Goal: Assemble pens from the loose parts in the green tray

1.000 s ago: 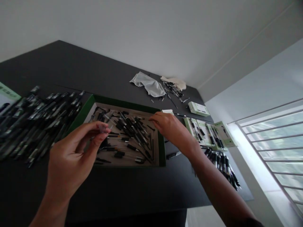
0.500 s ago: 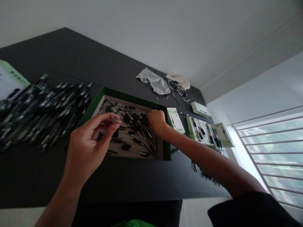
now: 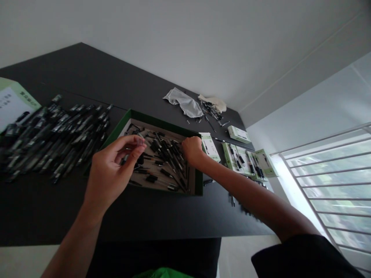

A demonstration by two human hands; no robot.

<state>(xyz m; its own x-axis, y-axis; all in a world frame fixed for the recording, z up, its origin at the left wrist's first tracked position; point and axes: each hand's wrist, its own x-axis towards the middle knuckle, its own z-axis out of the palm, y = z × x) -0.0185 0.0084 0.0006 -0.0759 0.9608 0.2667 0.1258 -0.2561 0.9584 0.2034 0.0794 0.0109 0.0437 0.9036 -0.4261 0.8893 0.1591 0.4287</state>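
Note:
My left hand (image 3: 111, 170) is over the left side of a shallow green box (image 3: 162, 123), thumb and fingertips pinched on a small clear piece (image 3: 140, 142) whose kind I cannot make out. Loose black and clear pens (image 3: 166, 150) and pen parts lie scattered inside the box. My right hand (image 3: 193, 150) is closed in a fist at the box's right end, beside the pens. Its fingertips face away from me, so whatever they grip is hidden.
Left of the box lies a big heap of pens (image 3: 63, 139), near a green-and-white carton (image 3: 17, 102). Rightward are small pen boxes (image 3: 210, 146), one open box (image 3: 251, 164) holding pens, and a white cloth (image 3: 185, 102). Barred windows (image 3: 342, 185) are at right.
The view has shifted slightly, so the table things sit a little differently in the picture. Both hands keep nearly the same pose and place at the box.

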